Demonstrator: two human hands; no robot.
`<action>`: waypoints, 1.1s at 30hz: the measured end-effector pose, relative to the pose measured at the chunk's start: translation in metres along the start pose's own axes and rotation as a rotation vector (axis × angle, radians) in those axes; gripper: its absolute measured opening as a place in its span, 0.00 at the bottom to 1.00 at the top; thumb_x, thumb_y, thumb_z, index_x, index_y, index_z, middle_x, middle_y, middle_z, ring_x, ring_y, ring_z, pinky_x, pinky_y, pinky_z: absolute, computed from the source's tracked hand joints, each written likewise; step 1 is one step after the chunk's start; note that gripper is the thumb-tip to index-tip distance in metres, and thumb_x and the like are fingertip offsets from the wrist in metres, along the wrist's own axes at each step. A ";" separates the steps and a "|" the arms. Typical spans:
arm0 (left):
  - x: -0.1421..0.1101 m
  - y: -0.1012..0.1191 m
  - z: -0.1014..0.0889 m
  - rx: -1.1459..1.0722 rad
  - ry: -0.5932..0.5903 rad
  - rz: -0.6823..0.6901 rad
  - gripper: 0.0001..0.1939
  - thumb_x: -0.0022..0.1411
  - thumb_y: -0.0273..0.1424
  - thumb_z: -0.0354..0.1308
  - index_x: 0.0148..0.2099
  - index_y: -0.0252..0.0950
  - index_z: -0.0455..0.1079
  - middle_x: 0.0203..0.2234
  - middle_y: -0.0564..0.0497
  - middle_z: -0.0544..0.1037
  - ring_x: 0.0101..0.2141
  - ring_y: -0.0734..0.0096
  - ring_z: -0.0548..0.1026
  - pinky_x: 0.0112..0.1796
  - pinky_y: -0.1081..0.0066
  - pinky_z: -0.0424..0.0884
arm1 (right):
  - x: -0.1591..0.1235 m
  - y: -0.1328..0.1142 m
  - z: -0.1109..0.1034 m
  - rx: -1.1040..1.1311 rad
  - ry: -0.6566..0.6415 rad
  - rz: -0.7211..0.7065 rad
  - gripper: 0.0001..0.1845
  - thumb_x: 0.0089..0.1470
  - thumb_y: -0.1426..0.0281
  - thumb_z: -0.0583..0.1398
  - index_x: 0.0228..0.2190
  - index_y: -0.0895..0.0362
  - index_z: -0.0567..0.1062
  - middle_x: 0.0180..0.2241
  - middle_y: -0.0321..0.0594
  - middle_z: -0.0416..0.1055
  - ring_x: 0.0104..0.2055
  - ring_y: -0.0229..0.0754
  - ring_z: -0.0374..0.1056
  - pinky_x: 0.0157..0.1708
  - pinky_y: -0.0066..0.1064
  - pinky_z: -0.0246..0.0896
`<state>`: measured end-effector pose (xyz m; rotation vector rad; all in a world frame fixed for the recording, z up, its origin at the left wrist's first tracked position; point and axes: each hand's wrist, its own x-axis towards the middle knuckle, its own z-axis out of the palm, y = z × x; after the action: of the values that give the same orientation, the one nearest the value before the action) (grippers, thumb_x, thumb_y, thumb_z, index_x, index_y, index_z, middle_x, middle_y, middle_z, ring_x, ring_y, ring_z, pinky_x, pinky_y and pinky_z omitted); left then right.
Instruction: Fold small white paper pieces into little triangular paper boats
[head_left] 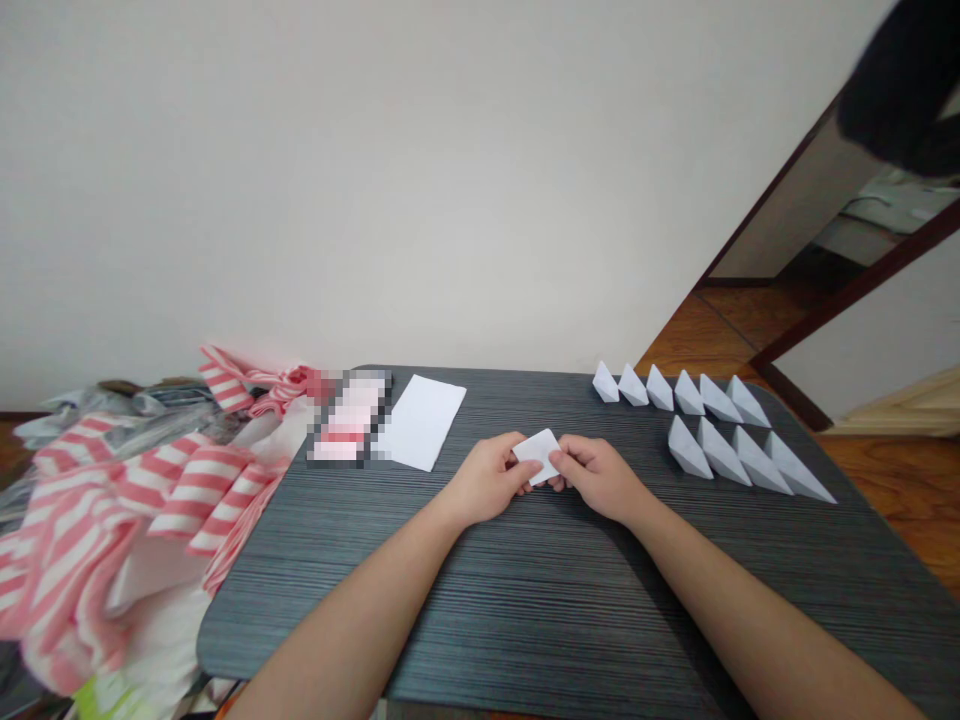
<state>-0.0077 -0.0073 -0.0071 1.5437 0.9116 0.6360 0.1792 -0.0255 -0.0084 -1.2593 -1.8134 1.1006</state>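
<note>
A small folded piece of white paper [535, 455] is held just above the dark table, tilted a little. My left hand [495, 478] pinches its left and lower edge, thumb on top. At its right corner my right hand [596, 475] grips it between thumb and curled fingers. The fingertips under the paper are partly hidden. To the right stand several folded paper boats [690, 448] in two rows, and a flat stack of white paper [426, 420] lies left of my hands.
The dark wood-grain table [525, 600] meets a pale wall [450, 200]. A blurred-out phone-like object [351, 415] lies by the paper stack. Red-and-white striped cloth [135, 490] is heaped beyond the left edge. A doorway and wooden floor [690, 325] show at right.
</note>
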 end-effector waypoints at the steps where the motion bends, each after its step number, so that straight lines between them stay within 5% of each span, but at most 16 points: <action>1: 0.000 0.000 0.000 0.000 0.001 0.002 0.11 0.57 0.36 0.54 0.37 0.33 0.66 0.24 0.52 0.73 0.23 0.75 0.70 0.26 0.75 0.65 | 0.000 0.000 0.000 -0.005 0.003 0.000 0.15 0.57 0.63 0.53 0.23 0.57 0.68 0.21 0.36 0.71 0.23 0.36 0.67 0.26 0.27 0.62; 33: 0.001 -0.005 -0.001 -0.035 0.006 0.034 0.09 0.58 0.34 0.53 0.37 0.33 0.65 0.22 0.52 0.72 0.22 0.75 0.70 0.25 0.75 0.67 | 0.000 -0.001 0.000 -0.053 0.003 0.014 0.15 0.57 0.67 0.53 0.21 0.58 0.68 0.20 0.36 0.71 0.22 0.36 0.68 0.25 0.26 0.62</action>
<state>-0.0091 -0.0052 -0.0120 1.5292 0.8755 0.6779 0.1789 -0.0260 -0.0080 -1.3059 -1.8446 1.0643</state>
